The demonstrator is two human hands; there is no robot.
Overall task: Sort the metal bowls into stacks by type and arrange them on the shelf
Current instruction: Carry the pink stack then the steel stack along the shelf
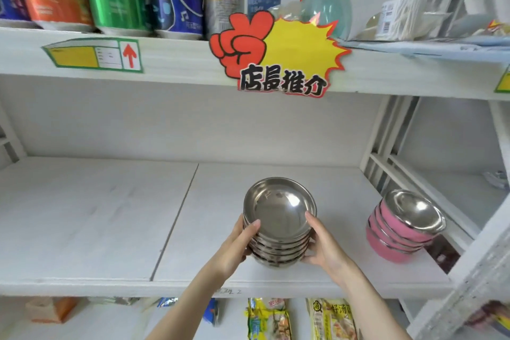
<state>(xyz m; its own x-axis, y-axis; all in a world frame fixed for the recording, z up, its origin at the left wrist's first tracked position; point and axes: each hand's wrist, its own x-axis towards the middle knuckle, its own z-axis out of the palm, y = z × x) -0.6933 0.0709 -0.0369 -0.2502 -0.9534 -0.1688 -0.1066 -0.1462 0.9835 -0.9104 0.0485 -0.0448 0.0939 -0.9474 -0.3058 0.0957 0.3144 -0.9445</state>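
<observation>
i clamp the plain steel bowl stack (278,229) between left hand (237,246) and right hand (323,247), palms at 9 and 3 o'clock so no bowl slips. it sits low over the white shelf (96,218), axis near upright, mouths up, tipped slightly toward me; the pink-sided stack (400,232) rests at 3 o'clock.
</observation>
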